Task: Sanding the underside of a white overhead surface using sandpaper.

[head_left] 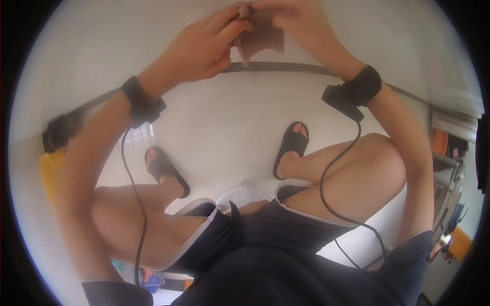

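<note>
At the top of the view, both arms reach out to a small, thin, brownish-pink piece [264, 36] with an uneven lower edge, perhaps cloth or paper; its kind does not show. My left hand [201, 46] is closed on its left side, thumb and fingers bent around the upper left edge. My right hand [306, 25] pinches it from the right, with fingers reaching across the top and slightly blurred. The piece hangs in front of a white wall [127, 46], apart from it or touching it, I cannot tell. The fingers partly hide its upper part.
A dark skirting strip [275, 67] runs between wall and pale tiled floor [219, 117]. My feet in dark sandals [292, 145] stand apart. Black cables [324, 188] trail from both wrist devices [148, 109]. Something yellow [51, 171] stands left; a shelf [444, 160] with orange and dark items stands right.
</note>
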Demonstrator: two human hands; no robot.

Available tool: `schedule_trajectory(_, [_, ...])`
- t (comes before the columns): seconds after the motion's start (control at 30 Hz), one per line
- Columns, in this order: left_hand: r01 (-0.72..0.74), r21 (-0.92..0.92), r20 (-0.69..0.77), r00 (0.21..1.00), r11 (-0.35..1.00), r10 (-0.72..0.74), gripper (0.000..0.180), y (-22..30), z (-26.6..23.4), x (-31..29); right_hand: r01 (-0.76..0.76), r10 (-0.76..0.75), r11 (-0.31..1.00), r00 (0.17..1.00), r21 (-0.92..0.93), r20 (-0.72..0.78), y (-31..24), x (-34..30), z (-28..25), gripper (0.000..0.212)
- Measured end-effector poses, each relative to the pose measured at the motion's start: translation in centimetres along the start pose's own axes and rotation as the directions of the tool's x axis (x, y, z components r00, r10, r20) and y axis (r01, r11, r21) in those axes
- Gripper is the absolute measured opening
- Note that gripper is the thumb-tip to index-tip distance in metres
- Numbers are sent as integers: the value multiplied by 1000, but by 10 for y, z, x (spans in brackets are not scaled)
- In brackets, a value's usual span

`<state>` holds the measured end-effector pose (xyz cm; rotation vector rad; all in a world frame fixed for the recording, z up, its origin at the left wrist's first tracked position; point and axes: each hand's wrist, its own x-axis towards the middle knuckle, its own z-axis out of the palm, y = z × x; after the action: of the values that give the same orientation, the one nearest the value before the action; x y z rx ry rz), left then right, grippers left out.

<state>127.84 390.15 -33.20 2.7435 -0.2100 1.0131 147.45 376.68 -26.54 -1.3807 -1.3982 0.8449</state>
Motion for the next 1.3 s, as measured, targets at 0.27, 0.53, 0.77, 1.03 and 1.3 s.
schedule_trajectory(0.27, [295,-108,-90,948,949,-305,37,18,-39,-65,103,-69,968,986,-228,152,-4,43,68,43])
schedule_trajectory(0.53, [432,-112,-38,898,895,-438,25,10,-21,-78,68,49,910,962,-410,270,-5,40,78,50])
schedule_trajectory(0.77, [291,-178,-109,943,940,-313,18,-3,6,-47,-169,152,986,906,9,395,14,42,39,49])
schedule_trajectory(1.03, [374,-195,-68,917,906,-393,15,2,1,-35,58,-25,992,962,-114,271,21,27,28,46])
schedule_trajectory(1.3, [549,-291,-182,772,784,-609,22,74,15,-55,113,-51,983,926,-146,374,24,13,27,41])
